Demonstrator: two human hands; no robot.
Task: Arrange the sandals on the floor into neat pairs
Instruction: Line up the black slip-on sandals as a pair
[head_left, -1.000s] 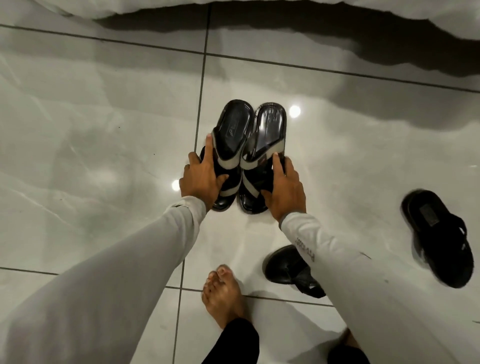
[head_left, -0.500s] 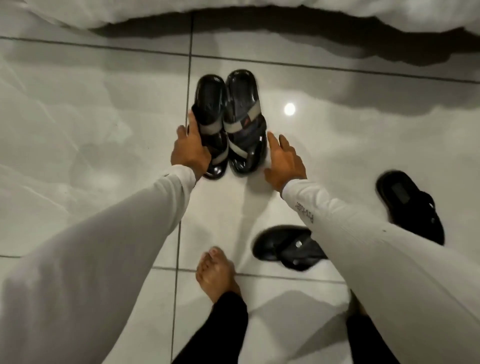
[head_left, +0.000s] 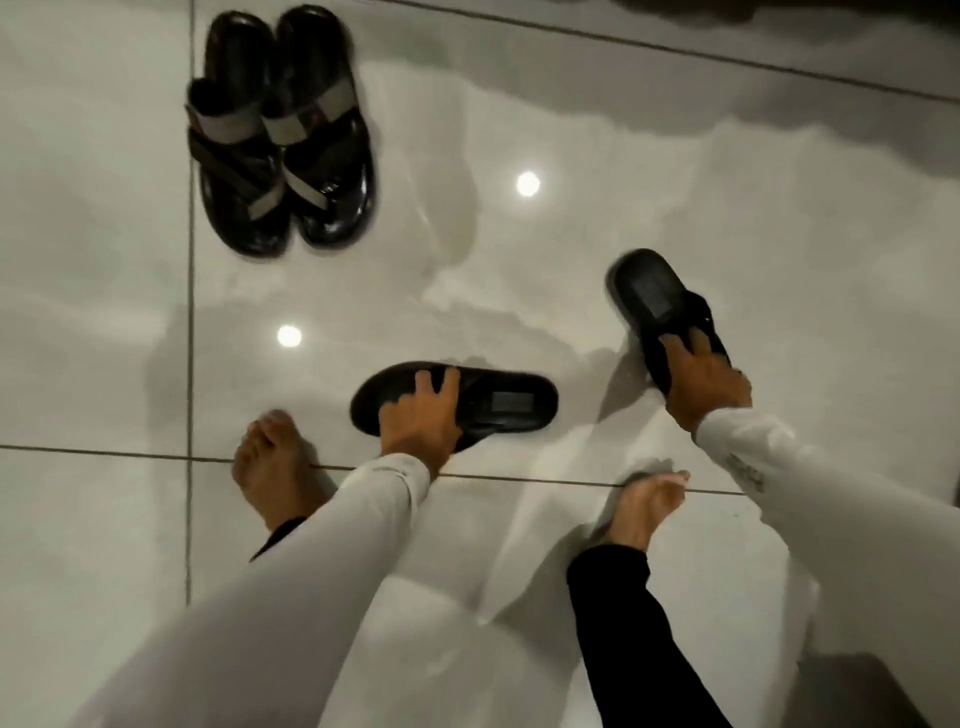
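At eleven o'clock in your view the strapped sandals (head_left: 280, 130) already sit side by side, touching along their inner edges, toes toward you; leave them be.

Your left hand (head_left: 421, 415) is pressed over the strap of the black slide (head_left: 457, 397) that lies crosswise at centre, its toe pointing to nine o'clock and its heel to three. The fingers are spread and curled onto it, though whether the thumb has closed underneath you cannot tell from here. Your right hand (head_left: 701, 379) at three o'clock is laid over the toe end of the second black slide (head_left: 662, 317), whose heel points to eleven o'clock; the grip there looks like a press from above, and the thumb is hidden too.

These two slides are well apart and at different angles, so the work is mostly turning. Swing the centre one until its length matches the strapped pair, then bring the right-hand one alongside, heels level and inner edges just meeting. The glossy tile floor (head_left: 571, 260) looks slick; sliding them flat should be easier than lifting.
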